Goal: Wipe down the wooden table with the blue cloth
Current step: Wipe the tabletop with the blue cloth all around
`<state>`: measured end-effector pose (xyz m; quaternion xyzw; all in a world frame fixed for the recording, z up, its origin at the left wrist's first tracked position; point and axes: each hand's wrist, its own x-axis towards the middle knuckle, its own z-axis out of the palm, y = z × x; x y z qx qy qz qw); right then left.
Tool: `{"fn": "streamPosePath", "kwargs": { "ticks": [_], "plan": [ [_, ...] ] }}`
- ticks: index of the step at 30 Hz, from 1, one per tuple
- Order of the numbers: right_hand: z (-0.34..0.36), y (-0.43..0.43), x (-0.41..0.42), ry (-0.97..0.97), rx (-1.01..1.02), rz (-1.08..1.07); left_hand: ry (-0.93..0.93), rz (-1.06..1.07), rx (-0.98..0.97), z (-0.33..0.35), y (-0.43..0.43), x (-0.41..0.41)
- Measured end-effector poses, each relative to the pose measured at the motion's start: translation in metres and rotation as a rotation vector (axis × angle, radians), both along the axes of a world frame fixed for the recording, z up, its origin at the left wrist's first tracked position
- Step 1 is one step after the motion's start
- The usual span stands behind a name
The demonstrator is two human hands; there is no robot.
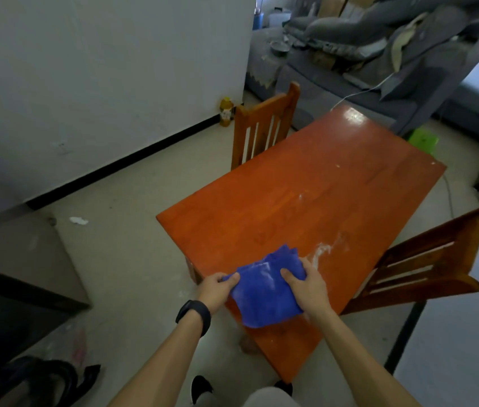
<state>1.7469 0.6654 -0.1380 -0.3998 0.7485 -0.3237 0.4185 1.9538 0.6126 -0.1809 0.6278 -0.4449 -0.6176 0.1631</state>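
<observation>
Head, left hand (216,288), right hand (310,284) gripping cloth (263,295)

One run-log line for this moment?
left hand: grips blue cloth | right hand: grips blue cloth | wooden table: white residue near cloth

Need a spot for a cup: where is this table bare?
The wooden table is bare from its middle to the far end, between the far chair and the green stool. White smears lie beside the near chair. Crowded: the near corner, where left hand and right hand hold the blue cloth.
</observation>
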Motion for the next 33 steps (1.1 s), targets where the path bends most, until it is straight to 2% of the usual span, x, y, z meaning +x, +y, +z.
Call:
{"fn": "streamPosePath", "kwargs": {
  "ticks": [4,7,10,11,13,14,15,17,20,22,25,28,33],
  "plan": [
    [0.010,-0.001,0.026,0.047,-0.100,-0.028,0.157,0.105,0.104,0.012,0.001,-0.004],
    [0.010,0.005,0.051,0.015,-0.109,0.075,0.305,0.164,0.208,0.026,0.003,-0.007],
    [0.004,0.015,0.067,-0.087,-0.015,0.308,0.345,0.025,0.149,0.027,0.003,-0.011],
    [0.001,0.018,0.069,-0.178,-0.004,0.309,0.319,0.017,0.099,0.025,0.003,-0.009],
    [-0.002,0.019,0.068,-0.400,0.008,0.088,0.267,0.068,0.058,0.015,0.000,-0.001],
    [-0.002,0.019,0.065,-0.447,0.005,-0.042,0.283,0.097,0.071,0.012,-0.001,0.004],
    [-0.004,0.016,0.059,-0.393,0.010,-0.118,0.312,0.127,0.088,0.012,-0.001,0.008],
    [-0.003,0.013,0.048,-0.321,0.068,-0.110,0.356,0.156,0.131,0.012,-0.004,0.011],
    [0.004,0.010,0.045,-0.505,0.095,0.012,0.426,0.107,0.194,0.022,-0.007,0.003],
    [0.004,0.006,0.046,-0.554,0.066,0.081,0.455,0.063,0.220,0.027,-0.009,-0.007],
    [-0.004,0.000,0.045,-0.486,0.042,-0.007,0.439,0.048,0.198,0.028,-0.015,-0.023],
    [-0.012,-0.007,0.028,-0.445,0.079,-0.102,0.273,-0.034,0.084,0.014,-0.029,-0.042],
    [-0.026,-0.031,-0.024,-0.648,0.140,-0.138,0.292,-0.036,0.186,0.000,-0.055,-0.076]
  ]
}}
